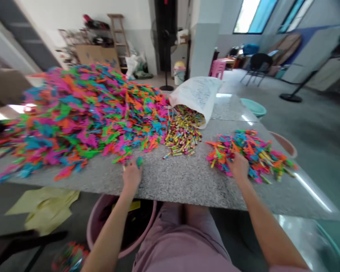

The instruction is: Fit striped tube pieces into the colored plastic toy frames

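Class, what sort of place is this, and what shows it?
Probably a workshop: a big heap of bright pieces and an open sack with smaller pieces spilling out lie on a long grey table.

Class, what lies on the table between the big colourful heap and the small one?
The head view shows yellow pieces at the mouth of the sack, then bare table, between the big heap and small heap.
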A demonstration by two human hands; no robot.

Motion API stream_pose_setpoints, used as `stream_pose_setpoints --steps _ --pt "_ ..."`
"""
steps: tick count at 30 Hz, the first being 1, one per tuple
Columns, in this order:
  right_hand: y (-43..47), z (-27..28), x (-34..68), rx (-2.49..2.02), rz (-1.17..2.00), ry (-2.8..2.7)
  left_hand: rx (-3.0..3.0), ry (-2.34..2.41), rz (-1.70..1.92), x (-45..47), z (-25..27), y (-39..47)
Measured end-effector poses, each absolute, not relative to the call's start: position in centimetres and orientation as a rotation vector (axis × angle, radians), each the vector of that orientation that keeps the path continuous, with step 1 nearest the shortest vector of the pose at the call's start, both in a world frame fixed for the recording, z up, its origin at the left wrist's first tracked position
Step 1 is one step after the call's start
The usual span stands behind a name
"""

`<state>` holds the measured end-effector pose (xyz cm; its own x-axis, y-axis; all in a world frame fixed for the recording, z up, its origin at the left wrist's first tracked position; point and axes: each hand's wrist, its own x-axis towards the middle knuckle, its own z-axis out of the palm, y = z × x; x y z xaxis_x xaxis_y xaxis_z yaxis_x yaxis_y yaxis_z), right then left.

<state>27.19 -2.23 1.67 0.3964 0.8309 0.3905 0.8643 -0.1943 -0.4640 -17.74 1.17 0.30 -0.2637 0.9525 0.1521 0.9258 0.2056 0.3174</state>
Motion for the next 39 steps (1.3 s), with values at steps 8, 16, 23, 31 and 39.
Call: stream_pose_setpoints --steps 8,16,23,31,39 --pt "-3.4 3.8 26.6 -1.886 0.069 -1.220 0.692 1.470 1.384 -14.8 3.8 -0.8" --pt "-8.4 4.8 12.7 -1.225 1.560 -0.852 0.581 0.956 1.202 -4.7 6.3 -9.1" --pt "-11.2 7.3 10.5 -1.244 1.359 -1.107 0.816 1.044 1.230 -5.0 7.7 -11.5" --pt "-12.0 7.0 10.4 -1.358 0.572 -1.610 0.858 1.138 1.255 -4.0 7.2 -11.6" --pt "-12.6 5.8 9.8 -1.360 0.340 -1.688 0.907 1.263 1.320 -3.2 7.6 -11.6"
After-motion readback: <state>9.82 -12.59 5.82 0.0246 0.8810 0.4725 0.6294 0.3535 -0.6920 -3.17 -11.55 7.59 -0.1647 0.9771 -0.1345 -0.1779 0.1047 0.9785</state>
